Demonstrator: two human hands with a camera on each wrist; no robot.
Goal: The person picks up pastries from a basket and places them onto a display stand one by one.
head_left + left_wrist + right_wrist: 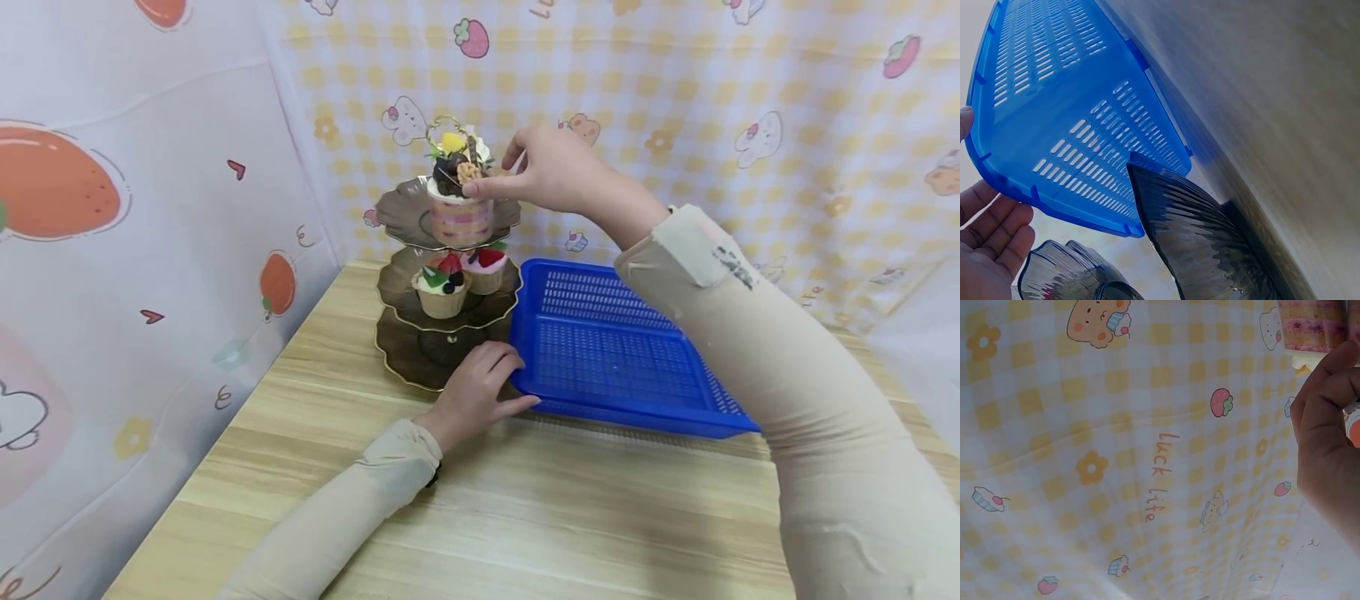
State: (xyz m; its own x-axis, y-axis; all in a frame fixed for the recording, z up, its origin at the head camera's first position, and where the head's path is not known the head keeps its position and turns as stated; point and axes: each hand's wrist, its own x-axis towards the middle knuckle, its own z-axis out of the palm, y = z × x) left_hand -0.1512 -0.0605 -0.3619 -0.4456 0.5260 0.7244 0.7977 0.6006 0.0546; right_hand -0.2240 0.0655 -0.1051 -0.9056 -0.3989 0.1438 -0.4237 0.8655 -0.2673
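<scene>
My right hand (558, 171) is at the top tier of a dark three-tier cake stand (393, 212). Its thumb touches the upper edge of a layered cup cake (461, 221) topped with chocolate and fruit; its bent fingers stand to the right. In the right wrist view, two pink-layered cups show beside the hand (1329, 437), the nearer one (1313, 325) in fuller sight. At the near left corner of a blue plastic basket (630, 404) is my left hand (472, 396), fingers loosely spread around the corner. The left wrist view shows these fingers (1013, 244) against the rim.
On the middle tier sit a fruit tart (441, 300) and a pink-topped tart (486, 271). The bottom tier (401, 354) lies close to the basket's left side. Behind the wooden table (585, 508) hangs a checked curtain (697, 100), with another printed cloth (180, 167) at left.
</scene>
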